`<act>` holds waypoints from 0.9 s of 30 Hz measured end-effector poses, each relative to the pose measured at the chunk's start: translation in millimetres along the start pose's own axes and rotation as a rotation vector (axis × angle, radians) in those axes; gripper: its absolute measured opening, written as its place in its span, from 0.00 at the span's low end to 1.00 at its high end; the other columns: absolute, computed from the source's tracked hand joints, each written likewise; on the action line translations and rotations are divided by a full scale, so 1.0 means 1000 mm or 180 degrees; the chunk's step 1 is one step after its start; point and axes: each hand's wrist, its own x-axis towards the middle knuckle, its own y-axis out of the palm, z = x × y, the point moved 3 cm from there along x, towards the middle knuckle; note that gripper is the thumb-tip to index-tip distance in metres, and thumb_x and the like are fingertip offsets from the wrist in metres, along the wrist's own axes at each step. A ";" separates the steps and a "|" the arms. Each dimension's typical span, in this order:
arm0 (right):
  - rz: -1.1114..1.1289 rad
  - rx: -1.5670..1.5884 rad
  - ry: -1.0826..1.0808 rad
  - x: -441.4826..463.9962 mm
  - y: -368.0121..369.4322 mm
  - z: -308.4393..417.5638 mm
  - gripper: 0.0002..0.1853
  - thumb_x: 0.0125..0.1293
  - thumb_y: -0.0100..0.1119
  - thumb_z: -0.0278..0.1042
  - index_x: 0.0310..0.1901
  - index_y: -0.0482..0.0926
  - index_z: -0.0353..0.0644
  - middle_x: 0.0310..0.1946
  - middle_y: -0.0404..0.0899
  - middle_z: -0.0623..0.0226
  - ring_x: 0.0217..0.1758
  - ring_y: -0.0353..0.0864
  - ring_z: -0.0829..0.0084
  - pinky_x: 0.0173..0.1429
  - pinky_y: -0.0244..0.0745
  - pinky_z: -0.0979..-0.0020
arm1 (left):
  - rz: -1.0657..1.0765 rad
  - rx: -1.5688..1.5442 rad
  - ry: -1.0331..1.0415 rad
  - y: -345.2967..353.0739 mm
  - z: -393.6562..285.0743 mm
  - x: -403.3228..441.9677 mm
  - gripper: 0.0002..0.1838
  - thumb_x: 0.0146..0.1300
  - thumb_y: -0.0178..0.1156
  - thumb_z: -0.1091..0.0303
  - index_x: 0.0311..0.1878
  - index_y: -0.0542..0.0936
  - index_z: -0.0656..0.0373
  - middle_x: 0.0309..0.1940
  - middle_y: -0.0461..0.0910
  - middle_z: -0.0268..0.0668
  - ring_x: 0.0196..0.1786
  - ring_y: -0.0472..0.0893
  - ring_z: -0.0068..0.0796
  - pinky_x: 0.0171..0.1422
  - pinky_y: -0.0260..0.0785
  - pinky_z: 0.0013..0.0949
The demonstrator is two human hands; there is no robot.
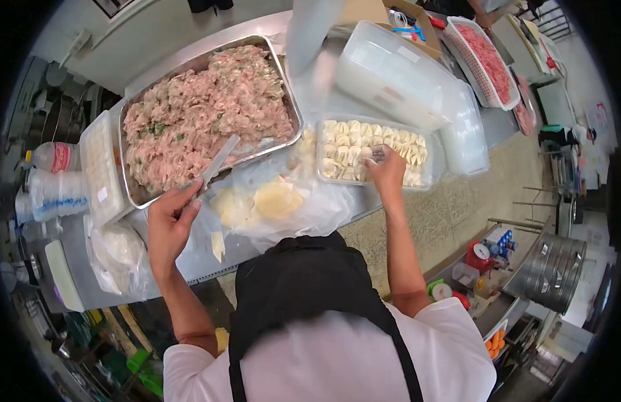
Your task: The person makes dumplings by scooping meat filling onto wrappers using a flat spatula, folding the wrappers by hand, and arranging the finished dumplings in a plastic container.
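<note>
My left hand [171, 224] is closed around a pale, flat spatula [222, 157], whose blade reaches over the near edge of a metal tray [126, 191]. That tray is heaped with pinkish minced filling [203, 114] flecked with green. To the right, my right hand [388, 171] is lowered over a clear plastic container [322, 175] lined with rows of folded dumplings [337, 137]. Its fingers are bent together at a dumpling, partly hidden by the hand. Between my hands, round yellowish wrappers [277, 199] lie on crumpled clear plastic [324, 213].
Stacked clear plastic boxes [397, 74] stand behind the dumplings. A lidded box [99, 161] stands left of the tray, with a bagged white item [117, 254] below. At the far right is a basket [458, 50] of minced meat, and a person's hand [483, 19] shows nearby.
</note>
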 end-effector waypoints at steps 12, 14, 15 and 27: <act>0.1387 0.0648 -0.2504 -0.101 0.108 0.137 0.10 0.49 0.70 0.24 0.36 0.82 0.38 0.36 0.82 0.59 0.44 0.81 0.55 0.48 0.79 0.58 | -0.0112 0.0136 -0.0574 0.003 -0.005 -0.002 0.25 0.58 0.67 0.78 0.62 0.82 0.57 0.36 0.83 0.35 0.31 0.70 0.21 0.37 0.66 0.28; 0.1484 0.0397 -0.2516 -0.104 0.121 0.141 0.09 0.50 0.70 0.26 0.33 0.81 0.38 0.34 0.80 0.59 0.43 0.80 0.55 0.48 0.78 0.57 | -0.0182 0.0198 -0.0610 -0.003 -0.002 -0.007 0.25 0.58 0.67 0.78 0.62 0.82 0.57 0.35 0.83 0.34 0.31 0.70 0.21 0.37 0.66 0.28; 0.1521 0.0289 -0.2511 -0.100 0.129 0.138 0.10 0.50 0.71 0.27 0.34 0.81 0.38 0.35 0.79 0.60 0.44 0.79 0.55 0.47 0.78 0.57 | -0.0229 0.0245 -0.0618 -0.007 -0.001 -0.008 0.25 0.59 0.67 0.78 0.61 0.82 0.57 0.34 0.83 0.34 0.31 0.69 0.21 0.37 0.66 0.28; 0.1937 0.0232 -0.2351 -0.121 0.083 0.086 0.16 0.52 0.68 0.24 0.44 0.79 0.39 0.39 0.79 0.55 0.46 0.80 0.50 0.48 0.77 0.55 | 0.0365 0.0205 -0.0593 0.040 0.040 -0.027 0.17 0.61 0.69 0.72 0.53 0.83 0.62 0.25 0.74 0.31 0.28 0.69 0.19 0.32 0.65 0.28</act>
